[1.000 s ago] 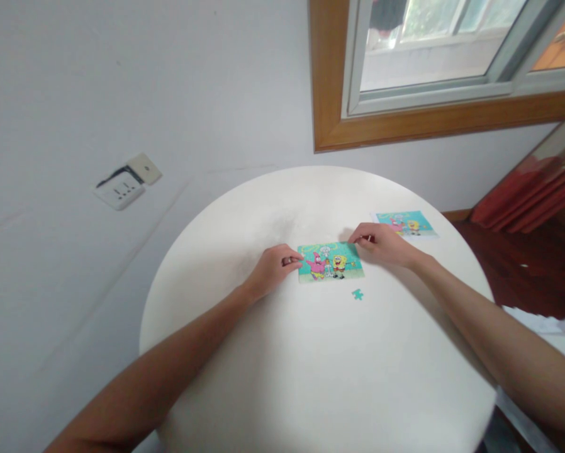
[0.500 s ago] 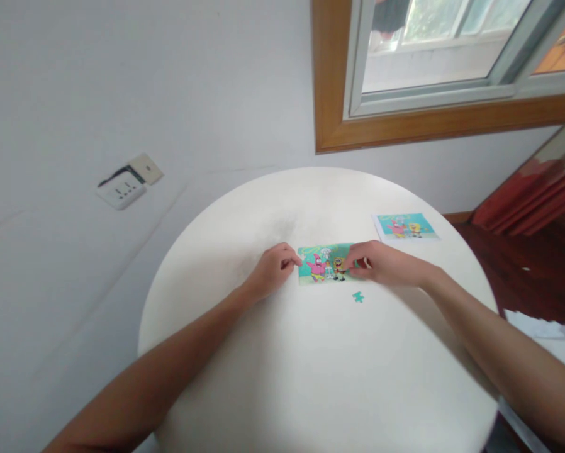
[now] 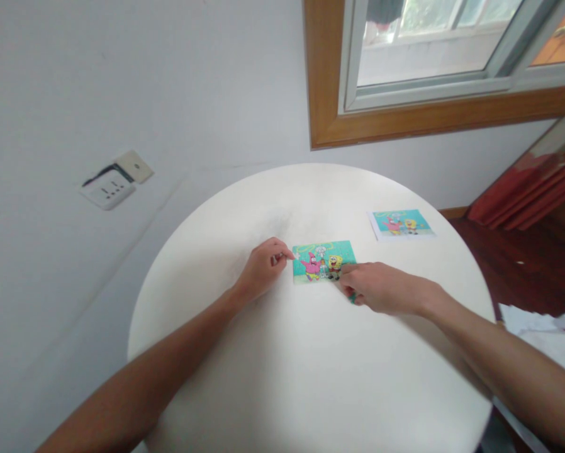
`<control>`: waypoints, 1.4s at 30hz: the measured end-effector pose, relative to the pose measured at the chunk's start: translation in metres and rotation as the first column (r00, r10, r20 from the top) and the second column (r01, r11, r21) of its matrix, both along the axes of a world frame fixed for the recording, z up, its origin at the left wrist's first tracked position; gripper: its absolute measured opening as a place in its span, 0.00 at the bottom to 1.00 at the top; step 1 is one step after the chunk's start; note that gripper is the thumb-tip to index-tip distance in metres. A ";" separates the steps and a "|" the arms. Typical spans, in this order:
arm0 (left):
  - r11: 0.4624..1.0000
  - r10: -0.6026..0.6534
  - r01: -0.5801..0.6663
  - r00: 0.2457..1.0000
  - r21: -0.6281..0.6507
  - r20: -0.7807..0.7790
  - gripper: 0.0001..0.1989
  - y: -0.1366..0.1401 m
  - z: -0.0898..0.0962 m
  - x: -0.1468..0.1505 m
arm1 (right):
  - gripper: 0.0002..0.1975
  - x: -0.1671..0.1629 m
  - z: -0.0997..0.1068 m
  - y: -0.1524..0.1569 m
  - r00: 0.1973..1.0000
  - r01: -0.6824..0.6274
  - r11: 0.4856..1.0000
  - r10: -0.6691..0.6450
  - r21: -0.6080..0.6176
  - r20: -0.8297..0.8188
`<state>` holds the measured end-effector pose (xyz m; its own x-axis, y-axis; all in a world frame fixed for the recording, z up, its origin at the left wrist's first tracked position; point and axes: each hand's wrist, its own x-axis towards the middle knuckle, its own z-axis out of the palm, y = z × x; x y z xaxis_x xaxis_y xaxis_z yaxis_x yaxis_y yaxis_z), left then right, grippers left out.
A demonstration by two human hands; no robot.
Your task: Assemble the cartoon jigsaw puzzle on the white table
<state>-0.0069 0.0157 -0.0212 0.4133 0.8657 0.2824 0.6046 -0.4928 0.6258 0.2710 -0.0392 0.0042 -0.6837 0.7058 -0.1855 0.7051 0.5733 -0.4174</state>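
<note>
A small jigsaw puzzle (image 3: pixel 312 262) with a pink starfish and a yellow sponge character on teal lies near the middle of the white round table (image 3: pixel 282 371). My left hand (image 3: pixel 263 264) rests at its left edge, index fingertip touching the puzzle, the other fingers loosely curled around nothing. At the lower right corner, my right hand (image 3: pixel 374 286) has its fingertips closed on a loose teal puzzle piece (image 3: pixel 352 297), mostly hidden under the fingers. That hand also covers the puzzle's lower right corner.
A picture card (image 3: pixel 402 223) with the same cartoon lies at the right rear of the table. Behind stand a white wall with a socket (image 3: pixel 107 189) and a wood-framed window (image 3: pixel 330 123). A red curtain (image 3: pixel 523 189) hangs at the right.
My right hand has moved down from the puzzle's right side to the loose piece below it and closed on it. My left hand stays at the left edge. The view has shifted slightly.
</note>
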 end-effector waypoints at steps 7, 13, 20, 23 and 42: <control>0.998 -0.007 0.005 0.999 0.056 0.037 0.11 0.001 -0.003 0.001 | 0.10 -0.008 0.004 0.003 0.971 -0.128 0.988 0.106 -0.091 -0.213; 0.975 -0.167 0.157 0.985 0.158 0.049 0.06 -0.015 -0.002 0.011 | 0.06 -0.016 0.000 0.012 0.852 -0.006 0.988 -0.077 -0.156 -0.518; 0.895 -0.398 0.399 0.916 0.199 -0.050 0.15 -0.029 0.006 0.017 | 0.08 -0.028 -0.019 0.018 0.635 0.032 0.876 -0.390 -0.482 -0.667; 0.868 -0.442 0.463 0.885 0.179 -0.146 0.19 -0.030 0.007 0.016 | 0.13 -0.032 -0.024 0.019 0.609 0.007 0.828 -0.448 -0.561 -0.655; 0.993 -0.010 0.009 1.000 0.114 0.012 0.07 0.007 -0.011 0.003 | 0.12 -0.028 -0.021 0.027 0.578 0.188 0.877 -0.463 -0.442 -0.672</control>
<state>-0.0039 0.0229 -0.0327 0.4175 0.8236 0.3839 0.5921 -0.5670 0.5726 0.2427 -0.0124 -0.0168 -0.4098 0.9114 0.0374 0.1839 0.1227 -0.9753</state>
